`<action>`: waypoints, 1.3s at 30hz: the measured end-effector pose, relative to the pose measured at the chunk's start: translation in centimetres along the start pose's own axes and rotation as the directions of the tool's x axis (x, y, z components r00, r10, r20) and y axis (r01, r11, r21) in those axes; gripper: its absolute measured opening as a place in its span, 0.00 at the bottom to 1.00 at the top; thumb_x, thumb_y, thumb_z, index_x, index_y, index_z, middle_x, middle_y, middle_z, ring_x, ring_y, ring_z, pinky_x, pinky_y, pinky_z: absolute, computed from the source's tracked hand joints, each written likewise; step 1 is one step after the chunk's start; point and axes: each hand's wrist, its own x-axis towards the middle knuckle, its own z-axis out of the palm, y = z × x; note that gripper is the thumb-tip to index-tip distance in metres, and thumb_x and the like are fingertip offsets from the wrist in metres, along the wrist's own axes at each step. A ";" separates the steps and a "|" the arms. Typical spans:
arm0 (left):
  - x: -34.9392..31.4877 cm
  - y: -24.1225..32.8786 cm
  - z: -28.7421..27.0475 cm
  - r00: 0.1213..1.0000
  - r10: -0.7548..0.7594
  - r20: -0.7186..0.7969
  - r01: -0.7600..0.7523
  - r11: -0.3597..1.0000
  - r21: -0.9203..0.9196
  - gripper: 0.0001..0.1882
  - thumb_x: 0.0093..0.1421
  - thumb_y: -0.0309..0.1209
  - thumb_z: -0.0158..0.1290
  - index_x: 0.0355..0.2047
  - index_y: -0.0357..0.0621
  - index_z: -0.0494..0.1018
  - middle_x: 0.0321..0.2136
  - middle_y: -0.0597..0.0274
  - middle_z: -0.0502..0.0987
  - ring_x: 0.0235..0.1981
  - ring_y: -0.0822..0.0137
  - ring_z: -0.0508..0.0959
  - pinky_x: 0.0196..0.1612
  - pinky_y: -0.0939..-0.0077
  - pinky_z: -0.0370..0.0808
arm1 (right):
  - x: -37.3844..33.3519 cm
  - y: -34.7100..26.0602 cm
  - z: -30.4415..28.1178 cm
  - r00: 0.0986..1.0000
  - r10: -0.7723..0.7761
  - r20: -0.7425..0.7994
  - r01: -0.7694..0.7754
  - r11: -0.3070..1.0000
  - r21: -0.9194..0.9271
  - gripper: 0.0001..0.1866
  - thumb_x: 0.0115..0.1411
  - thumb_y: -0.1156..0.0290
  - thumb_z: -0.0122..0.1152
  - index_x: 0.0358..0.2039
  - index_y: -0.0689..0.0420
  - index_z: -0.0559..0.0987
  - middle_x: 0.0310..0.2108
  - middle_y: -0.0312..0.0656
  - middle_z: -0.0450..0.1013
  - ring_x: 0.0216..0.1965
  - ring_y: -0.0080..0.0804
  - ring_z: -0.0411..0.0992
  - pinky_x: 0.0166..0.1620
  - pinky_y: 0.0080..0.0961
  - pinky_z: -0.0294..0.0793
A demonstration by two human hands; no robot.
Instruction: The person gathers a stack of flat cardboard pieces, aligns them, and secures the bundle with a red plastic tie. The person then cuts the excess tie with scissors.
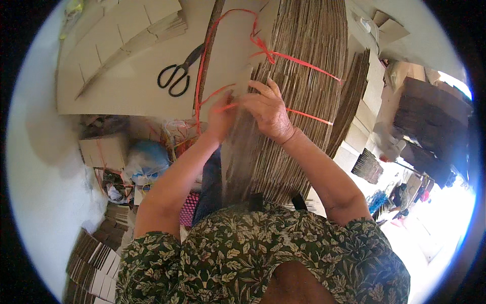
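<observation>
A tall stack of brown corrugated cardboard pieces (309, 55) stands before me, its ribbed edges facing up. Red plastic string (309, 116) runs across it beneath my hands. Farther up, a second band of red string (304, 63) is knotted around the stack. My left hand (221, 117), at the stack's left edge, is closed on the string, its fingertips somewhat blurred. Beside it my right hand (269, 110) pinches the string over the stack, with its upper fingers raised. Black-handled scissors (177, 76) lie on a flat cardboard sheet to the left, next to a loose length of string.
Large cardboard sheets (136, 96) spread out at the upper left. Below them are a small carton (104, 151) and a blue-white plastic bag (147, 159). More bundled cardboard (96, 258) sits at the lower left. Another cardboard stack (354, 91) leans close on the right.
</observation>
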 end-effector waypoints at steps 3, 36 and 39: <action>1.0 -2.7 3.0 0.996 0.081 0.021 -0.084 0.985 0.152 0.23 0.57 0.29 0.54 0.53 0.38 0.67 0.49 0.42 0.72 0.51 0.47 0.71 0.50 0.59 0.70 | -0.1 0.0 0.1 0.999 -0.018 -0.041 0.017 1.000 -0.004 0.09 0.46 0.77 0.58 0.31 0.56 0.79 0.35 0.36 0.76 0.53 0.39 0.69 0.59 0.54 0.58; -1.9 -4.5 -2.1 0.920 -0.350 0.179 0.374 0.919 -0.125 0.12 0.60 0.35 0.50 0.28 0.41 0.77 0.13 0.71 0.64 0.16 0.75 0.62 0.23 0.77 0.59 | 0.1 0.6 2.5 0.983 0.120 -0.137 -0.115 0.992 0.043 0.05 0.52 0.72 0.63 0.31 0.55 0.77 0.25 0.40 0.72 0.33 0.42 0.71 0.53 0.43 0.65; 2.0 -0.4 -6.1 0.741 -0.520 0.426 0.623 0.769 -0.146 0.11 0.60 0.35 0.52 0.28 0.41 0.77 0.15 0.72 0.64 0.18 0.77 0.62 0.24 0.78 0.59 | 0.4 0.5 2.5 0.974 0.143 -0.174 -0.142 0.990 0.018 0.04 0.52 0.72 0.62 0.30 0.54 0.77 0.24 0.40 0.72 0.32 0.42 0.71 0.52 0.42 0.65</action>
